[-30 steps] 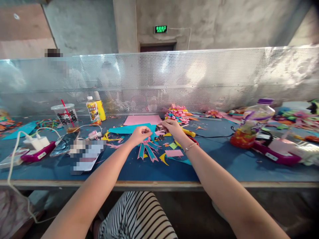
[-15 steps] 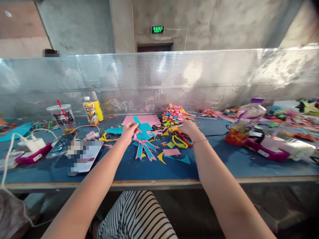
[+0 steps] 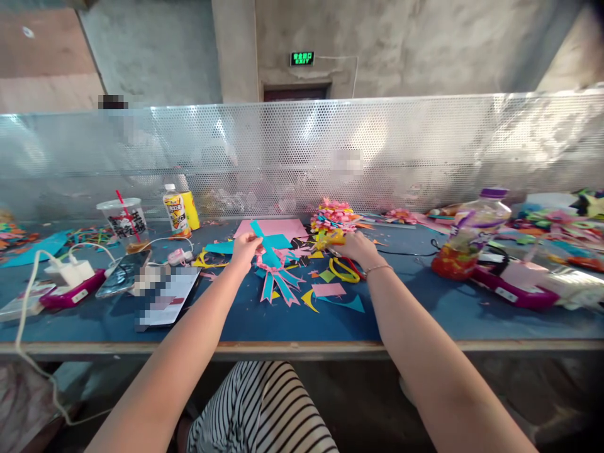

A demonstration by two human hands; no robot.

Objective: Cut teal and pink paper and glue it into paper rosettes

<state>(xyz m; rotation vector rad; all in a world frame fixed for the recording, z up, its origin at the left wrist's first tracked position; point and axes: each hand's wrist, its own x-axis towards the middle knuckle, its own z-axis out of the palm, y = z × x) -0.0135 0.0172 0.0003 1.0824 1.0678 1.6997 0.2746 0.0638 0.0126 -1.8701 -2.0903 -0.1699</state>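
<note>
My left hand (image 3: 247, 249) is closed on a turquoise paper strip (image 3: 268, 244), which slants over a pink and turquoise ribbon-shaped paper piece (image 3: 276, 284) lying on the blue table. To the right, my right hand (image 3: 359, 248) has its fingers closed around a yellow tool (image 3: 332, 239), perhaps a glue gun; its shape is partly hidden and blurred. Just below that hand lie scissors with yellow and red handles (image 3: 344, 270). Behind it stands a pile of multicoloured paper flowers (image 3: 333, 217).
A cup with a straw (image 3: 126, 223), a drink bottle (image 3: 175, 212) and a phone (image 3: 123, 274) are at left, with a tablet (image 3: 173, 299) nearer. A purple-capped bottle (image 3: 465, 236) and power strip (image 3: 514, 289) are right. A perforated metal screen (image 3: 283, 151) stands behind.
The turquoise strip now shows as a longer, slanting piece under my left fingers. The yellow tool has shifted slightly with my right hand. The whole view has moved a little.
</note>
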